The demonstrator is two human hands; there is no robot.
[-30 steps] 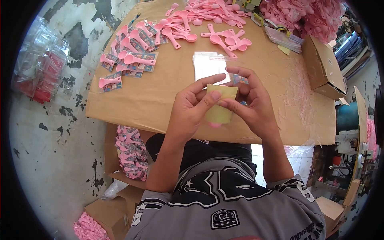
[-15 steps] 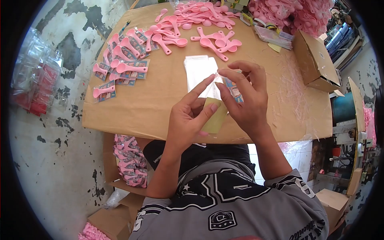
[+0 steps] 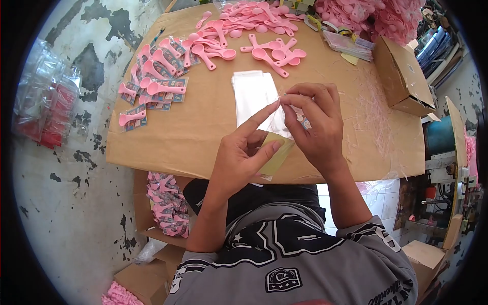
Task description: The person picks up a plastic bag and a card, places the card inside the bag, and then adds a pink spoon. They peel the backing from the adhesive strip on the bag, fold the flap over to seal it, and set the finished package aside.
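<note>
In the head view my left hand (image 3: 235, 155) holds a small clear plastic bag, with a yellow-green card (image 3: 277, 156) showing at its lower part. The left thumb presses on the card while the index finger stretches up to the bag's upper edge. There my right hand (image 3: 319, 124) pinches with thumb and fingertips; the exact contact is partly hidden. Beyond the hands lies a stack of white, glossy plastic bags (image 3: 249, 94). A printed card (image 3: 305, 121) peeks out behind the right fingers.
Pink measuring spoons (image 3: 254, 20) are heaped at the table's far side. At left lie several packed spoons with printed cards (image 3: 162, 87). A cardboard box (image 3: 401, 76) and stacked clear packets (image 3: 348, 47) stand at right. Below the table's left edge sits a carton of packed spoons (image 3: 168, 206).
My right fingertips have closed into a tighter pinch at the bag's upper edge. The card in my left hand has tilted, and both hands have shifted slightly right.
</note>
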